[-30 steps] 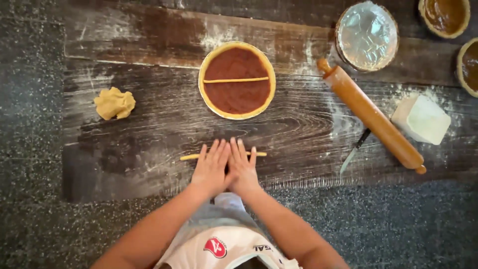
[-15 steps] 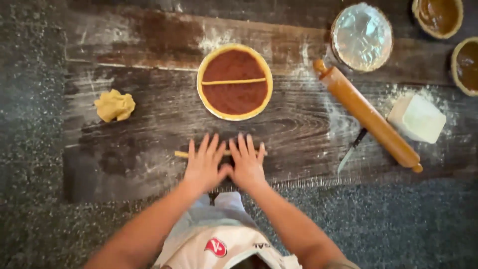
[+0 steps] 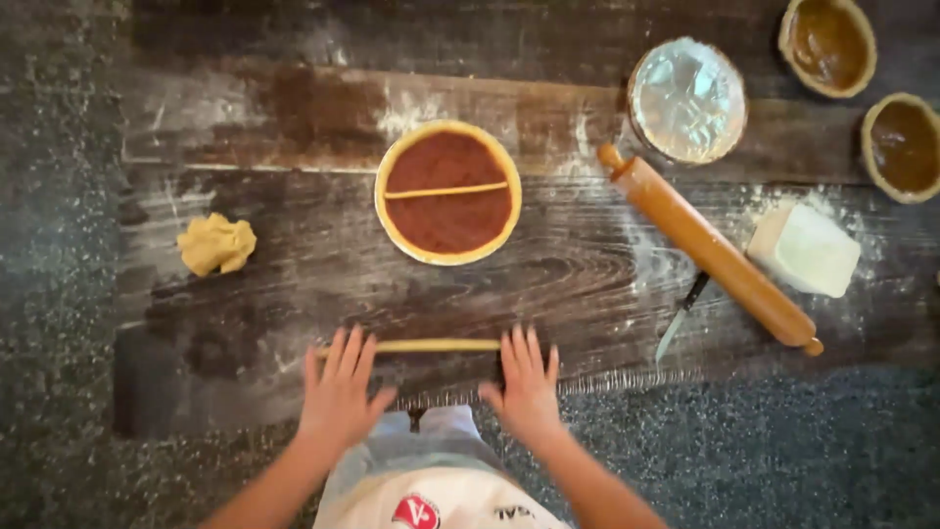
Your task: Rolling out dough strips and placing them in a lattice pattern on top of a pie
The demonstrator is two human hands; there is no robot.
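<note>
A thin rope of pale dough (image 3: 431, 346) lies on the dark wooden board (image 3: 294, 274) near its front edge. My left hand (image 3: 340, 390) lies flat over the rope's left end, fingers spread. My right hand (image 3: 526, 382) lies flat over its right end, fingers also apart. Farther back sits a round tart (image 3: 447, 192) with red-brown filling and one dough strip across it. A lump of yellow dough (image 3: 216, 243) rests at the left of the board.
A wooden rolling pin (image 3: 710, 250) lies diagonally at the right, with a knife (image 3: 681, 318) beside it and a pale block (image 3: 805, 249) on flour. A foil-lined tin (image 3: 687, 100) and two filled tart shells (image 3: 827, 43) (image 3: 903, 147) sit at the back right.
My hands have moved apart from the middle of the dough rope to its two ends. The rope has grown longer and thinner.
</note>
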